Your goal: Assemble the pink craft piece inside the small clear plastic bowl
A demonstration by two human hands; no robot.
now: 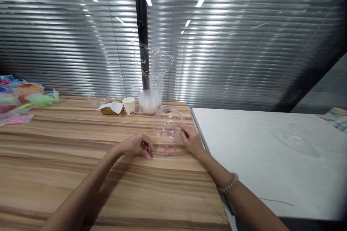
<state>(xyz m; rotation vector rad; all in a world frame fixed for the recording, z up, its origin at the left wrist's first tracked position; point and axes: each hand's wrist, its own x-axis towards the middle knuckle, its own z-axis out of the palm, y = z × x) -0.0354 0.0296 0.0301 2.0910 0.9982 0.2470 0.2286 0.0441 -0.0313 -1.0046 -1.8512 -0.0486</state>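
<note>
A clear round plastic lid [170, 115] stands tilted up above the wood-grain table. My right hand [192, 138] pinches its right edge, thumb and forefinger close together at the rim. Below the lid, low on the tabletop, is a faint transparent curved rim with pink marks [168, 149]; whether this is a second clear piece or part of the same one, I cannot tell. My left hand [138, 146] rests at the left of that rim, fingers loosely curled and thumb apart, with nothing visible in it.
Behind stand a clear bag of stacked plastic bowls [150, 101], a paper cup [129, 106], a small box with tissue [112, 108] and a clear bowl [99, 98]. Colourful bags [24, 93] lie far left. Clear round pieces [295, 140] lie on the white table [230, 129].
</note>
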